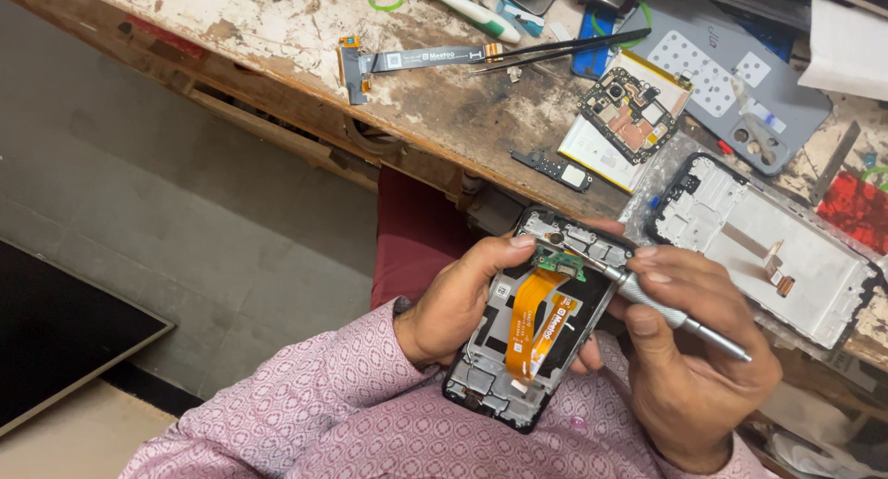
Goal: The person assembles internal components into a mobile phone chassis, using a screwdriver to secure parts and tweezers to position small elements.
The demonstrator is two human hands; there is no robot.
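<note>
Two hands were busy: the left hand (455,299) clasped an opened phone frame (532,322) by its edges, light but fragile; the right hand (703,350) gripped a slim screwdriver (661,311) at its small green board (561,264)

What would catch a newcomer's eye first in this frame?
The opened phone frame at lower centre, with its bright orange flex cable, held by the left hand while the right hand sets a metal screwdriver at its top end. Next, on the worn workbench above, a second bare frame at right, a circuit board and black tweezers.
</note>
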